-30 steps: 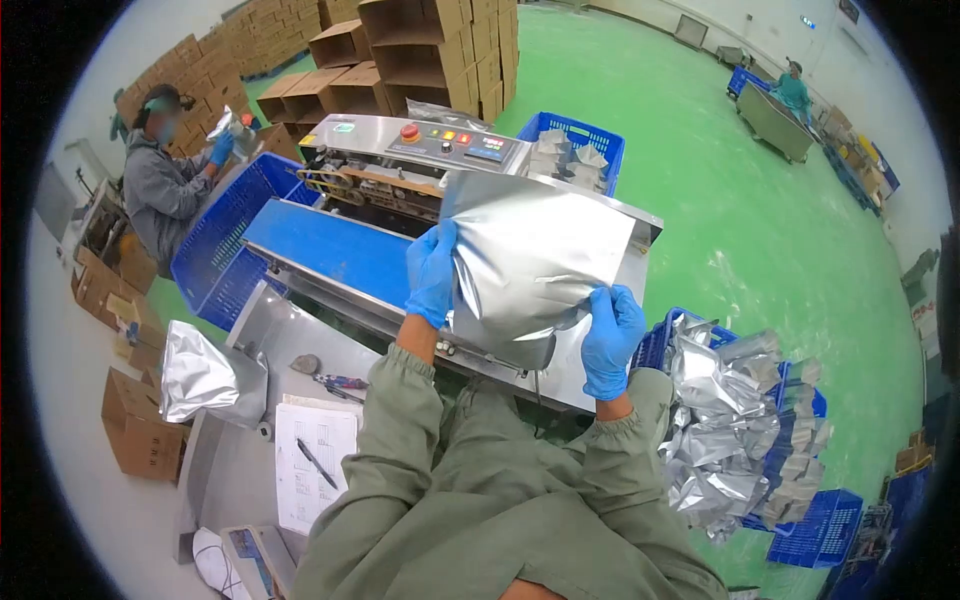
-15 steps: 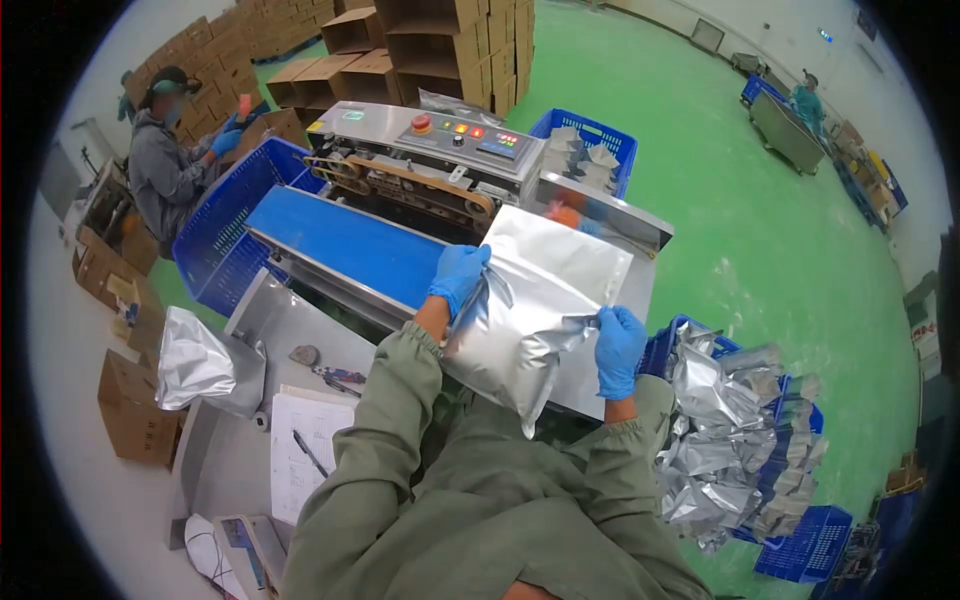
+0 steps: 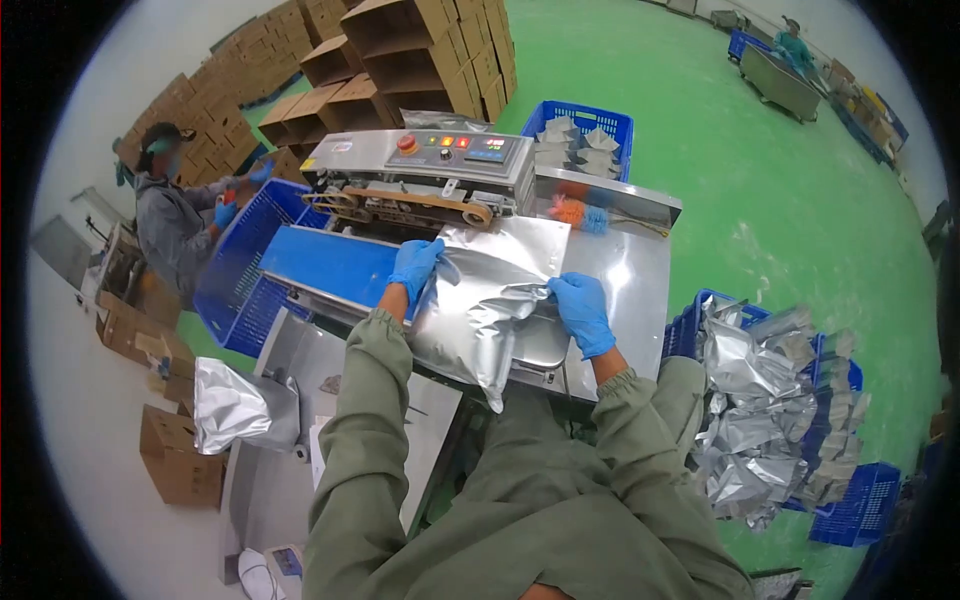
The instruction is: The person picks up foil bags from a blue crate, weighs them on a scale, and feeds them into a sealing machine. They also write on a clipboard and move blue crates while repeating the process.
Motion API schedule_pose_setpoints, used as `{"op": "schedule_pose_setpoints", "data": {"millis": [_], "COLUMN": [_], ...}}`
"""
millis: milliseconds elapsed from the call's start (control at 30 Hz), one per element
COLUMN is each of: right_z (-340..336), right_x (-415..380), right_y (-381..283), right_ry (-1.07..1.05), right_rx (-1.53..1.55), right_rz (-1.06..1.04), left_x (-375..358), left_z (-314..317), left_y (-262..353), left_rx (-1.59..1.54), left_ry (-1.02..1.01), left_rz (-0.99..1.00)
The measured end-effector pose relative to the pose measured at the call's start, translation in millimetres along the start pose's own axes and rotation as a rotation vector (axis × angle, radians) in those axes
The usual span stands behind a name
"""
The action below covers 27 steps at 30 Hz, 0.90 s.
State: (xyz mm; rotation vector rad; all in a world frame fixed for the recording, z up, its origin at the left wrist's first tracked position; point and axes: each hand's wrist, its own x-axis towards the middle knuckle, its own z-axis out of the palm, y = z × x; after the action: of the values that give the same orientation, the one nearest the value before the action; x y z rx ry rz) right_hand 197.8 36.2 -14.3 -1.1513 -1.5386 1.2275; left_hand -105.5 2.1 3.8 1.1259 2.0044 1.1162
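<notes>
A filled silver foil pouch (image 3: 480, 300) is stretched between my two blue-gloved hands. My left hand (image 3: 416, 268) pinches its upper left side, and my right hand (image 3: 582, 308) grips its right side. The pouch's flat top edge lies against the right end of the band sealing machine (image 3: 420, 165), just by the tan belt (image 3: 420, 204). Its bulging lower part hangs toward me over the machine's front edge. The blue conveyor belt (image 3: 325, 268) runs to the left of my left hand. Fingertips behind the foil are partly hidden.
An orange and blue brush (image 3: 580, 214) lies on the steel table (image 3: 630, 290). Foil pouches (image 3: 755, 400) fill crates at right. Another pouch (image 3: 243, 405) stands at left. A blue crate (image 3: 235, 285) adjoins the conveyor, near a co-worker (image 3: 175, 215). Cardboard boxes (image 3: 420, 50) are stacked behind.
Both hands have carried the pouch forward and left, bringing its top edge to the machine. The view has shifted, and the brush is now more exposed.
</notes>
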Motion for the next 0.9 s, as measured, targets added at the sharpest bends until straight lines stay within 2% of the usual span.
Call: {"op": "schedule_pose_setpoints", "data": {"millis": [67,133,200,267,300,333,367,400,433,467,500,533,567,600,633,667,700,733,767,800,867,900], "right_z": [19,38,60,92,96,105,109,106,75,50,21,-17,-57,-112,-178,-234,-290,-346,-393,-424,-481,-491], "right_x": [6,14,17,28,19,21,17,10,-11,-26,-30,-37,-48,-59,-72,-88,-94,-116,-127,-137,-147,-146], "right_y": [5,9,13,27,10,20,16,12,1,-6,7,23,39,64,71,71,136,148,165,151,167,166], "right_ry": [-0.052,-0.062,-0.042,-0.051,-0.041,-0.019,-0.088,-0.046,0.012,0.062,0.095,0.157,0.213,0.380,0.412,0.489,0.684,0.709,0.970,1.167,1.209,1.206], "right_rx": [0.009,0.004,-0.245,-0.543,-0.349,-0.464,-0.618,-0.511,-0.426,-0.335,-0.366,-0.244,-0.117,-0.399,-0.400,-0.849,-1.313,-1.233,-0.761,-0.605,-0.608,-0.612], "right_rz": [-0.028,-0.061,-0.436,-0.524,-0.464,-0.742,-0.604,-0.617,-0.586,-0.572,-0.535,-0.469,-0.408,-0.498,-0.531,-0.248,-0.239,-0.061,0.210,0.389,0.567,0.545], "left_x": [14,0,-39,-62,-71,-75,-88,-126,-127,-148,-160,-175,-179,-182,-183,-182,-182,-183,-185,-189,-181,-180], "left_z": [-20,-37,-47,-45,-45,-43,-40,-21,-19,-9,-2,7,12,17,18,19,23,30,36,40,48,54], "left_y": [-20,-5,39,52,50,40,43,86,70,83,86,94,88,82,76,69,66,71,80,84,77,80], "left_rx": [0.065,0.522,0.491,0.206,0.147,-0.051,-0.061,-0.048,-0.129,-0.066,-0.034,0.029,-0.071,-0.169,-0.177,-0.116,-0.053,-0.062,-0.005,0.057,0.003,0.007], "left_ry": [0.002,0.231,0.359,0.454,0.418,0.336,0.271,0.260,0.249,0.240,0.237,0.249,0.205,0.175,0.159,0.160,0.163,0.159,0.143,0.130,0.127,0.099], "left_rz": [0.061,0.054,0.097,0.293,0.359,0.469,0.452,0.451,0.465,0.461,0.439,0.387,0.343,0.292,0.286,0.321,0.359,0.357,0.375,0.390,0.429,0.429]}}
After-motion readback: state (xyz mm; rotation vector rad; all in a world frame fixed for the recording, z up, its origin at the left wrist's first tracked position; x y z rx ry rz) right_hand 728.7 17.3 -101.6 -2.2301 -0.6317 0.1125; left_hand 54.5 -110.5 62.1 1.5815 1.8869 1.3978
